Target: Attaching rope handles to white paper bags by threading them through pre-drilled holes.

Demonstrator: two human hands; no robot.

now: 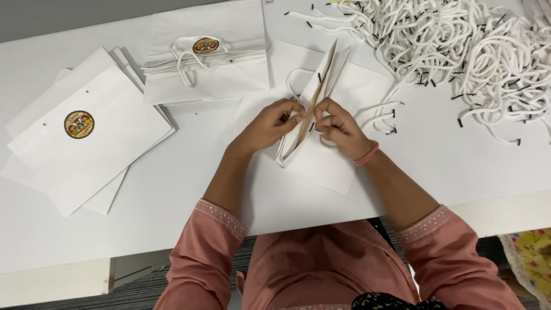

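Roughly counted, several flat white paper bags (86, 143) bearing a round sticker lie stacked at nine o'clock, at least three sheets deep, and one finished white paper bag with cord handles (206, 63) lies at eleven o'clock. A heap of white cord handles with black tips (459, 46), too tangled to count, fills the one-to-two o'clock corner. One partly opened white paper bag (321, 155) lies at the centre, its upper edge standing up between the two hands. The left hand (270, 123) pinches that edge from the nine o'clock side, the right hand (338, 127) from three o'clock, fingers of both curled tight on the paper. Everything rests on a white table (172, 189); grey carpet shows below.
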